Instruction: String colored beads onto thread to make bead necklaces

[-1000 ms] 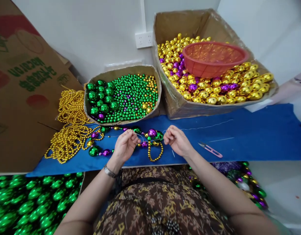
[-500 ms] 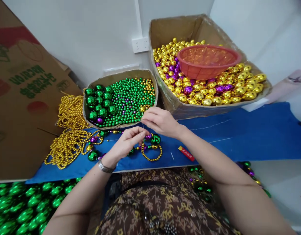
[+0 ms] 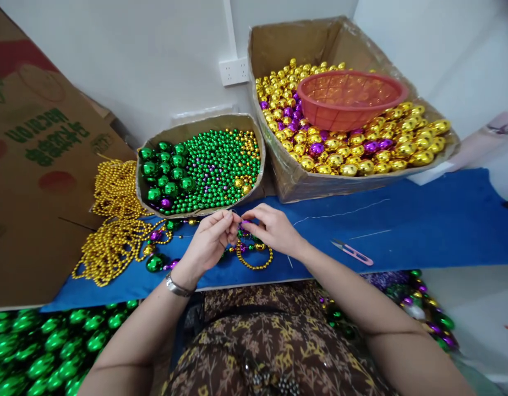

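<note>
My left hand [image 3: 214, 237] is closed in a pinch, with a fine thread [image 3: 234, 211] looping just above its fingertips. Close against it, my right hand [image 3: 272, 230] has thumb and fingers bent together at the same thread; the exact grip is hard to see. A purple bead [image 3: 245, 225] shows by the right fingertips. Below the hands, a loop of small gold beads [image 3: 255, 267] rests on the blue cloth [image 3: 422, 220]. Partly behind my left hand runs a string of green, purple and gold beads, with a large green bead [image 3: 155, 263] at its left.
A carton [image 3: 200, 213] of green, gold and purple beads stands behind the hands. A bigger carton [image 3: 315, 190] of gold beads holds a red basket [image 3: 348, 104]. Gold bead strands [image 3: 109, 247] lie left; pink thread snips [image 3: 351, 252] lie right. Large green beads [image 3: 43, 346] are below the table.
My right hand has come down from the carton's front edge to my left fingertips. The snips now show beyond my right forearm, and the red tag is out of sight.
</note>
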Available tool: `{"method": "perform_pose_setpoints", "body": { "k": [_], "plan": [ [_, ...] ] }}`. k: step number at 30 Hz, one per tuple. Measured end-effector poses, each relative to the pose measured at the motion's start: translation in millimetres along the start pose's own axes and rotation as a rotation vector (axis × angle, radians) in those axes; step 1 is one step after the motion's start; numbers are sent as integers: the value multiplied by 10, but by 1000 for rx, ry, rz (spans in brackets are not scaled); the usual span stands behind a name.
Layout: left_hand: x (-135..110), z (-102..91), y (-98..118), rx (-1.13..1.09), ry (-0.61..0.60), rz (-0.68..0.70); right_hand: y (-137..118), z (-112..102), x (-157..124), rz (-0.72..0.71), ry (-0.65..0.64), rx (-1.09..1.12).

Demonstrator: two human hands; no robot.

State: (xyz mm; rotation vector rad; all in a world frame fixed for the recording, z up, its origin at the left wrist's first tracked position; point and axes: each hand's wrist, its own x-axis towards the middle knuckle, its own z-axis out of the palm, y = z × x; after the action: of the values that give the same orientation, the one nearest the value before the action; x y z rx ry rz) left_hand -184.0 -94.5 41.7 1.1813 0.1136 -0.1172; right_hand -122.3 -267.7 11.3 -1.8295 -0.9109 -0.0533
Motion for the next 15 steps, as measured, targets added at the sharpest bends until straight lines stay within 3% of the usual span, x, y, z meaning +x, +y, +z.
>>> {"method": "perform_pose_setpoints", "body": {
  "k": [7,9,12,15],
  "plan": [
    [-8,-32,-12,35,43,52,23,269,-152,383,-89,687],
    [5,-30,-15,56,43,69,18,339,-186,436,-75,784],
    [5,14,-5,99,27,74,-9,420,-166,442,-64,741],
    [-31,70,9,148,3,83,-55,443,-102,327,-48,473]
  ]
}}
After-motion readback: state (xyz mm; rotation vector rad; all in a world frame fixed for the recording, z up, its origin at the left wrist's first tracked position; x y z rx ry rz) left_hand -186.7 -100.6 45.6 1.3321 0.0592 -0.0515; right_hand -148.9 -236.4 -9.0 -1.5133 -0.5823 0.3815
